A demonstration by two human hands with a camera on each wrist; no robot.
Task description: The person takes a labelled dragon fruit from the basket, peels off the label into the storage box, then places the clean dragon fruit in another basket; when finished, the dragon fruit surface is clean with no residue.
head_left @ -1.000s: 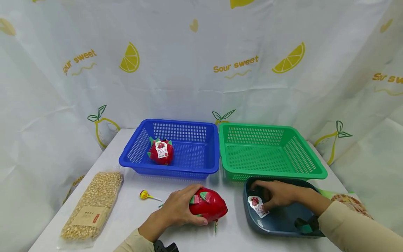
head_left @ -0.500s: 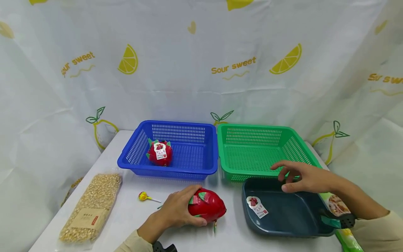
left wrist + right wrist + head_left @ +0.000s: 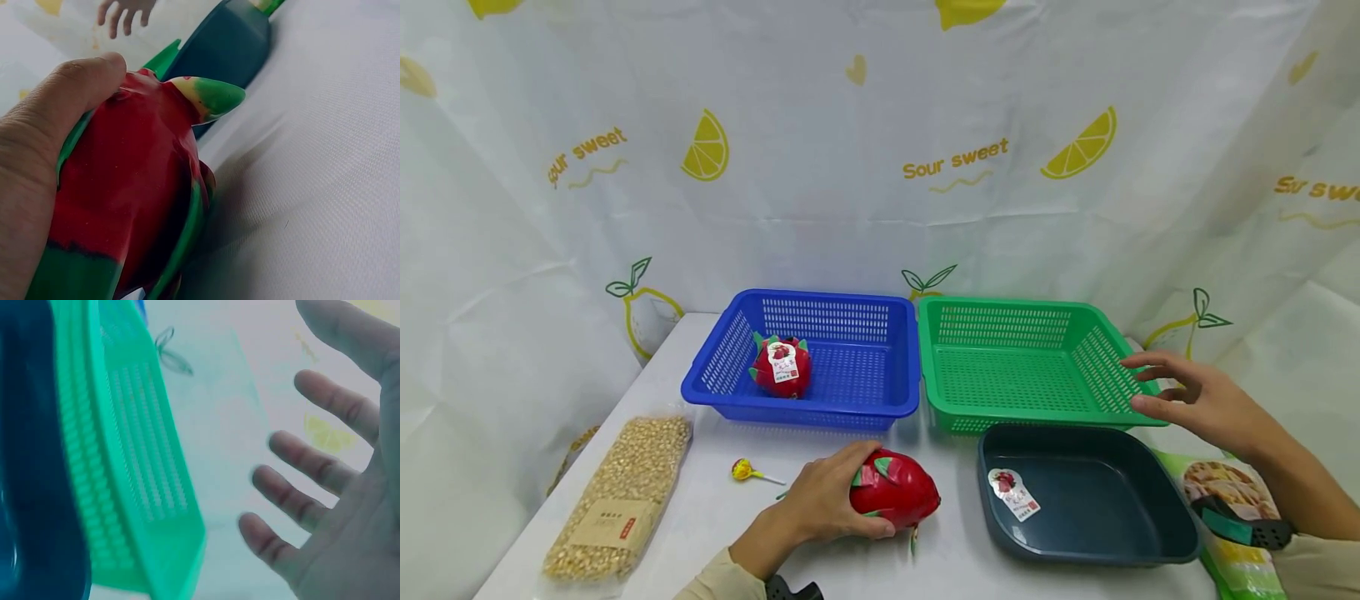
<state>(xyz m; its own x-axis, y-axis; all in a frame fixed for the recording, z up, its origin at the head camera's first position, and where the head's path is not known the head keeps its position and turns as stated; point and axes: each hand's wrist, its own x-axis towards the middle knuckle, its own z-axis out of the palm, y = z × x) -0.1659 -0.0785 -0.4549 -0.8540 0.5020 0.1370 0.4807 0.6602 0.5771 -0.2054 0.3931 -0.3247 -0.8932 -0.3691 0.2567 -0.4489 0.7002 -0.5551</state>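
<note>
My left hand grips a red toy dragon fruit with green scales, lying on its side on the table. Its thumb crosses the fruit's red skin in the left wrist view; the other fingers are hidden there. Off to the right, my right hand hovers in the air by the green basket's right end. Its fingers are spread and hold nothing, as the right wrist view shows of the hand. A white label with a dragon fruit picture lies against the left inside of the dark blue tub.
A blue basket at the back holds another dragon fruit, with a label on it. The green basket stands beside it. A bag of corn kernels lies left, near a lollipop. A green food packet lies right of the tub.
My right hand has left the label in the tub, risen and moved right, away from the tub. The left hand keeps its hold on the dragon fruit.
</note>
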